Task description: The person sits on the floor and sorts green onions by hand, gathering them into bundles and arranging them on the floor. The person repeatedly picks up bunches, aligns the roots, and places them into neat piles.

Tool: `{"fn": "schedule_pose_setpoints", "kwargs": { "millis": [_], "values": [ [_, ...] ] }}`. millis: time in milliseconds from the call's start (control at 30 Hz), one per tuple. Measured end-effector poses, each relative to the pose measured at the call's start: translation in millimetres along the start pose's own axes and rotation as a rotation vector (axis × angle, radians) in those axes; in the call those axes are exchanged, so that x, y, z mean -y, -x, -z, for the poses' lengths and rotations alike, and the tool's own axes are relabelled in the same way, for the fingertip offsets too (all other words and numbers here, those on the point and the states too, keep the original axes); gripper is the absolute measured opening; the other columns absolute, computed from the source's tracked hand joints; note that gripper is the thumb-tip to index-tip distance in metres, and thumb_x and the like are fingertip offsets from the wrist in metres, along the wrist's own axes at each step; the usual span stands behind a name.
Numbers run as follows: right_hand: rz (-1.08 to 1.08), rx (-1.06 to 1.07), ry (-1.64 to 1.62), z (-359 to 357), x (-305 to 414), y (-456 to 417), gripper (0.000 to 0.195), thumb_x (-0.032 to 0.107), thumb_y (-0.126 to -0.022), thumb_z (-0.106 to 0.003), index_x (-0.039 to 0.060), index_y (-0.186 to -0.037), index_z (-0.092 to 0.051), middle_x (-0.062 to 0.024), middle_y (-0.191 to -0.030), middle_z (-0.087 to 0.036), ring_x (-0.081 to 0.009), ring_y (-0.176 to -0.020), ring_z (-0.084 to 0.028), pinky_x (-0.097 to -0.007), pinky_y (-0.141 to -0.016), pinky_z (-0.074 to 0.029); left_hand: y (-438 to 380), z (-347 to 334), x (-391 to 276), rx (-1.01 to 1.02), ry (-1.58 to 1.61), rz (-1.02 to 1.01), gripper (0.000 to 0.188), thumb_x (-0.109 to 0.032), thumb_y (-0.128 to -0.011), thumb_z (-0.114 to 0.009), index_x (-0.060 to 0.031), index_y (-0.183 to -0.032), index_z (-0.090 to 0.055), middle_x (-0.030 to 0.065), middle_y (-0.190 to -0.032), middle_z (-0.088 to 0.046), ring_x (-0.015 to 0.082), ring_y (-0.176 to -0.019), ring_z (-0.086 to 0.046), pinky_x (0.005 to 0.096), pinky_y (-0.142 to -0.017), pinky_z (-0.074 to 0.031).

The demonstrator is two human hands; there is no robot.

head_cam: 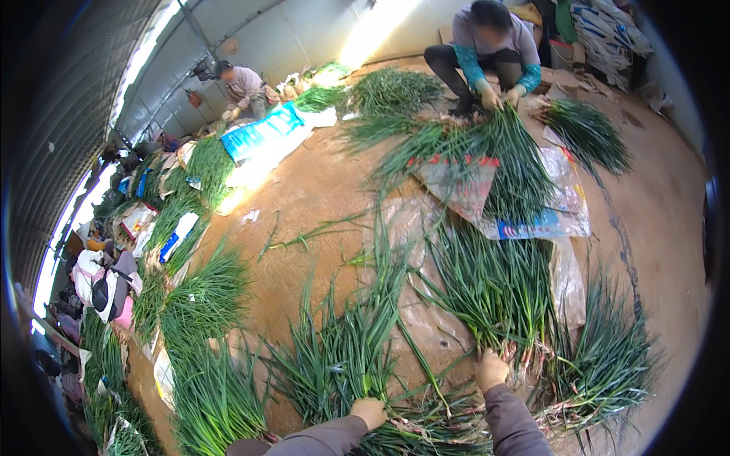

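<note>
My left hand (369, 412) is closed around the lower stems of a bunch of green onions (342, 353), whose leaves fan out away from me. On the right, my right hand (491, 370) touches the reddish stem ends at the near left edge of a larger green onion pile (502, 279); its fingers are partly hidden, and whether it grips any stems cannot be told. Between and below my hands lie loose green onions (433, 424) with roots showing. Clear plastic sheeting (425, 325) lies under part of the leaves.
Another green onion heap (604, 365) lies at the right, one more (219, 399) at the left. Across from me a person (496, 51) in teal sleeves squats, holding a bunch over printed plastic sacks (547, 222). Further people and onion rows line the left wall.
</note>
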State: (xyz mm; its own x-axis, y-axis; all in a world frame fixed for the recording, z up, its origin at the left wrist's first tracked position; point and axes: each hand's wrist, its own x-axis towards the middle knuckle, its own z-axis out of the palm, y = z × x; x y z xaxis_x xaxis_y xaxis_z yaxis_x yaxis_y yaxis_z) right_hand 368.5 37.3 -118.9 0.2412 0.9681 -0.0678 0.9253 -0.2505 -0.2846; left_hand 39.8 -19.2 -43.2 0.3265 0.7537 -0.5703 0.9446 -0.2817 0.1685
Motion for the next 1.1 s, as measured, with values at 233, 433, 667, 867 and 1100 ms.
{"fn": "schedule_pose_setpoints", "kwargs": {
  "millis": [233, 433, 667, 867, 1100],
  "values": [
    [-0.078, -0.078, -0.021, 6.3, 6.6, 1.4, 0.026, 0.025, -0.072, -0.064, 0.0058, -0.086, -0.052, -0.0134, -0.074, -0.064, -0.0319, -0.065, -0.063, -0.0429, -0.057, -0.05, -27.3, 53.8, -54.0, -0.254, 0.516, -0.007, 0.035, -0.035, -0.085, -0.052, -0.0072, -0.101, -0.064, 0.0169, -0.097, -0.064, 0.0349, -0.088, -0.061, 0.0392, -0.077, -0.048],
    [-0.149, -0.125, -0.448, 36.5, 34.2, 21.2, 0.025, 0.027, -0.066, -0.066, 0.003, -0.07, -0.059, -0.0152, -0.067, -0.063, -0.0343, -0.066, -0.063, -0.041, -0.062, -0.05, -37.5, 46.4, -70.1, -0.119, 1.035, 0.015, 0.037, -0.037, -0.088, -0.055, -0.0095, -0.111, -0.061, 0.007, -0.101, -0.065, 0.0193, -0.07, -0.061, 0.0307, -0.065, -0.048],
    [-0.038, -0.015, -0.731, 61.5, 85.7, 101.8, 0.025, 0.021, -0.064, -0.07, 0.0024, -0.067, -0.055, -0.0154, -0.057, -0.056, -0.0311, -0.053, -0.059, -0.0385, -0.053, -0.047, -61.4, 34.4, -97.3, 0.189, 1.643, 0.049, 0.034, -0.036, -0.088, -0.056, -0.0074, -0.106, -0.061, 0.0041, -0.083, -0.063, 0.0109, -0.041, -0.043, 0.0252, -0.037, -0.031],
    [-0.339, 0.481, -1.301, 70.0, 60.1, 107.7, 0.023, 0.025, -0.088, -0.061, 0.0055, -0.077, -0.056, -0.0005, -0.058, -0.053, -0.0086, -0.051, -0.051, -0.0218, -0.048, -0.043, -72.6, 4.3, -115.9, 0.216, 1.887, 0.071, 0.018, -0.014, -0.088, -0.058, -0.0033, -0.102, -0.058, 0.0029, -0.071, -0.059, 0.0103, -0.048, -0.05, 0.0243, -0.042, -0.039],
    [-0.426, 0.491, -1.757, 47.5, 48.8, 79.3, 0.014, 0.021, -0.09, -0.059, 0.0072, -0.091, -0.058, -0.0012, -0.074, -0.057, -0.0111, -0.059, -0.054, -0.0228, -0.051, -0.042, -39.1, 21.0, -118.3, 0.47, 1.797, -0.027, 0.011, -0.012, -0.078, -0.054, -0.0023, -0.074, -0.052, 0.0052, -0.049, -0.048, 0.0146, -0.032, -0.044, 0.0264, -0.031, -0.034]
  ]
}}
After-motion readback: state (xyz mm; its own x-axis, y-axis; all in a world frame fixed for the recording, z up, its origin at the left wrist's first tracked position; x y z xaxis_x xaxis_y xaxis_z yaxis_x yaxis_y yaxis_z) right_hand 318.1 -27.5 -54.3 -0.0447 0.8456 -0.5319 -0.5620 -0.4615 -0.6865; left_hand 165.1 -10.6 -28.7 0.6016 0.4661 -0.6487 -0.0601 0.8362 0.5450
